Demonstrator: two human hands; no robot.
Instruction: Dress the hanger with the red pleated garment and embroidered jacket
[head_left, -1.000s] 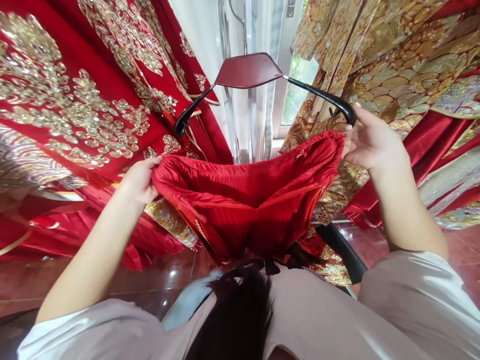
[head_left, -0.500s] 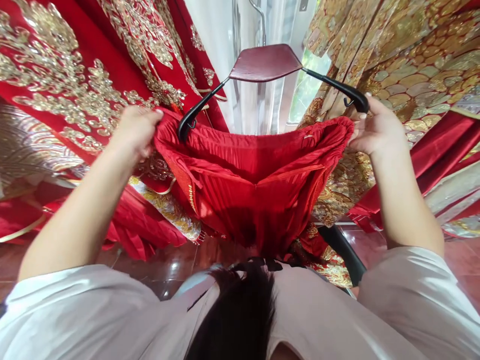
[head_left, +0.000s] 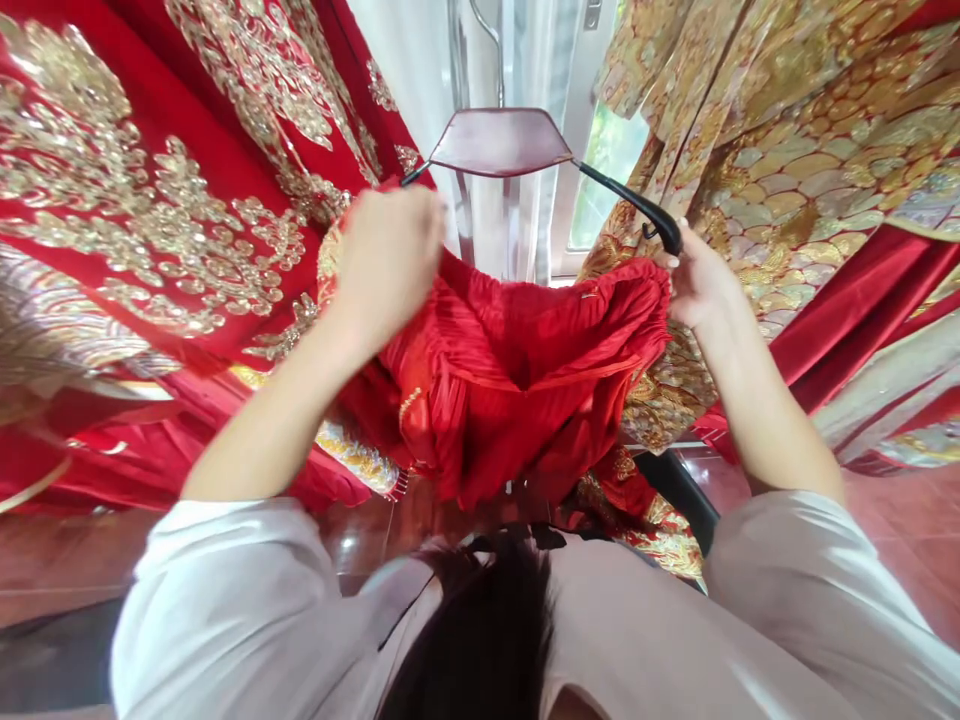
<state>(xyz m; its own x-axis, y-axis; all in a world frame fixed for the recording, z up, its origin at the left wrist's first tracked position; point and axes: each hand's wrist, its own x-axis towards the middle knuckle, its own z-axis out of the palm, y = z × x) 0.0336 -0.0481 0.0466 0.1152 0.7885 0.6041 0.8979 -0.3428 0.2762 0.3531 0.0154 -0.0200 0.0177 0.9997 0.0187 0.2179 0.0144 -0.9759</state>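
Red garment point(head_left: 525, 350) between both hands, on the near side of the hanger point(head_left: 501, 142). Hanger's long axis side to side, hand to hand; garment's top edge roughly parallel, lower than the plate, dipping mid-span, opening toward the wearer.

Right hand point(head_left: 705, 280): grasping the hanger's right tip, thumb and finger on it, garment corner against the fingers.

Left hand point(head_left: 394, 260): curled, back to camera, slightly blurred, over the hanger's left arm and hiding its tip. Fingertips out of sight; cannot tell if on cloth, hanger or both. Nearer to the plate than the right hand.

Hook point(head_left: 500, 75) extending up past both hands, top end out of frame.

Around: sequined red cloth point(head_left: 202, 215) close behind and left of the left hand. Gold scale-patterned cloth point(head_left: 810, 170) just behind the right hand, red satin point(head_left: 862, 310) farther right. Beyond the hanger, between the hands: pale drape point(head_left: 405, 60), window pane point(head_left: 600, 185). Below the hands: tiled floor point(head_left: 52, 560); black item point(head_left: 679, 495) low on the right-hand side, partly hidden.

In the way: hanging cloth crowding both sides.
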